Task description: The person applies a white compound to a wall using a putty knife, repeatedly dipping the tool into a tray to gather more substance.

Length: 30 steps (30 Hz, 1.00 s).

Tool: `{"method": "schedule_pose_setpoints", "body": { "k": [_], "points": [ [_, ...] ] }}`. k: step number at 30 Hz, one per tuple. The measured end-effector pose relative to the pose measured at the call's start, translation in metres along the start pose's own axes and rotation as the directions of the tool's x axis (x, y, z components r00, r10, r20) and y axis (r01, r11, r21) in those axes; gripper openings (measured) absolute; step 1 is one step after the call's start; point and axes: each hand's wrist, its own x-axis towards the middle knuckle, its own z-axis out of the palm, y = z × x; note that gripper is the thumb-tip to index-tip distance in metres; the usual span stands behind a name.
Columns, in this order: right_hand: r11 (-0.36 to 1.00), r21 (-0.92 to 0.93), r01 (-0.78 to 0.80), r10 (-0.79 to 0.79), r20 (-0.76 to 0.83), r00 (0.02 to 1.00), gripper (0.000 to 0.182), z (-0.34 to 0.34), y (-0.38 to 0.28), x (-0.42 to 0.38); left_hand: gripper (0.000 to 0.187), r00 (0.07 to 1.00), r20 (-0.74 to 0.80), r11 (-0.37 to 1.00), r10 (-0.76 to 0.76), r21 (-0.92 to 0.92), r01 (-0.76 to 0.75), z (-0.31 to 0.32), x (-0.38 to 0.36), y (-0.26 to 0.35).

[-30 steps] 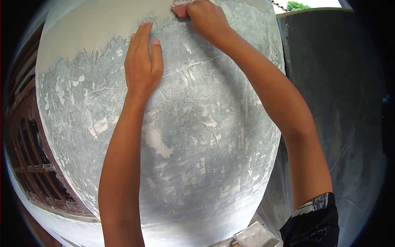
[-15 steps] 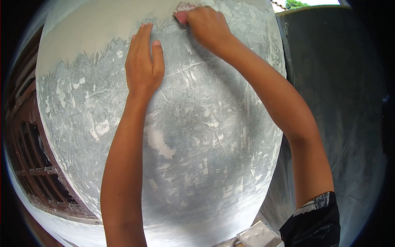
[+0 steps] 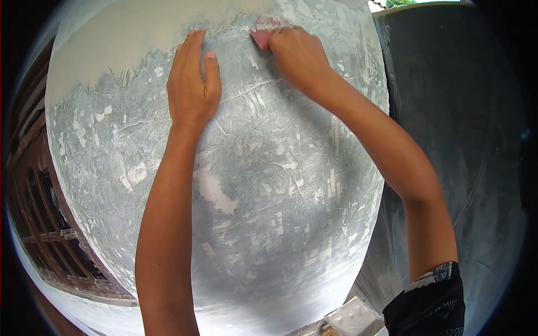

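Observation:
Before me rises a grey wall (image 3: pixel 252 162) mottled with white patches and thin raised lines. A smooth cream coat of putty (image 3: pixel 106 45) covers its upper left part, ending in a ragged lower edge. Against the wall, just under that edge, my left hand (image 3: pixel 193 84) lies flat with fingers extended and thumb apart, holding nothing. Higher up and to the right, my right hand (image 3: pixel 300 56) is closed around a pink putty spreader (image 3: pixel 261 38). White putty clings along the spreader's upper edge, which is at the wall surface.
A dark wooden frame with slatted panels (image 3: pixel 61 224) stands at the left. To the right, a dark grey wall (image 3: pixel 459 123) adjoins the pale one. A putty-smeared pale object (image 3: pixel 353 319) sits low at the bottom right, near my black sleeve (image 3: pixel 428 302).
My right hand and the putty spreader have moved right and slightly down across the wall. My left hand stays in nearly the same place, and the view has shifted a little.

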Motion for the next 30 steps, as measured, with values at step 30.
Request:
{"method": "schedule_pose_setpoints", "body": {
  "k": [30],
  "points": [
    [0.997,0.045,0.058,-0.058,-0.004,0.998,0.012,-0.008,-0.024,-0.018,0.041,1.000,0.020,0.999,0.018,0.048,-0.019,0.001,-0.001,0.002]
  ]
}}
